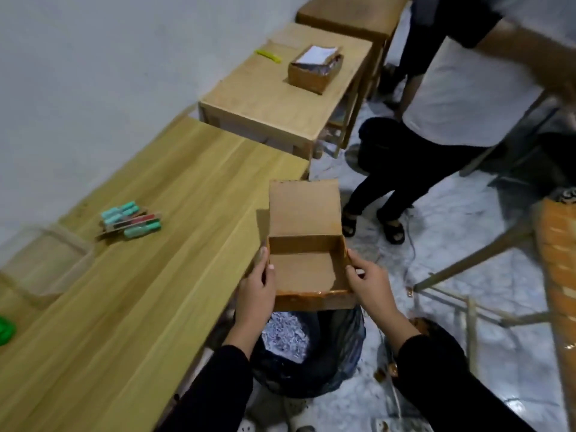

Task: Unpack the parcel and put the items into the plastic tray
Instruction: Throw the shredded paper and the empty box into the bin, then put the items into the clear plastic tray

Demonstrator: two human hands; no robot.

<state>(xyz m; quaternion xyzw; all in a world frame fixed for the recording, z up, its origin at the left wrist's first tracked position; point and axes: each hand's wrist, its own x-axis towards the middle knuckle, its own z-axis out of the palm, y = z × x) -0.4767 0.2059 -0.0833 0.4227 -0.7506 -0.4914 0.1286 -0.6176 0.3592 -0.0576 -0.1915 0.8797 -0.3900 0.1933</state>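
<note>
I hold an open, empty cardboard parcel box (307, 269) off the table's right edge, above a black bin bag (336, 363). Its lid flap stands up at the far side. My left hand (257, 291) grips the box's left wall, and my right hand (367, 283) grips its right wall. Several teal and red packs of items (132, 219) lie on the wooden table (140, 307). A clear plastic tray (46, 263) sits at the table's left end; nothing shows inside it.
Shredded paper (285, 336) fills the bin bag. A second parcel box (314, 68) and a yellow cutter (268, 56) lie on a smaller far table. A person (436, 120) stands at right. A chair (514, 260) is nearby, and something green (6, 330) sits at the left edge.
</note>
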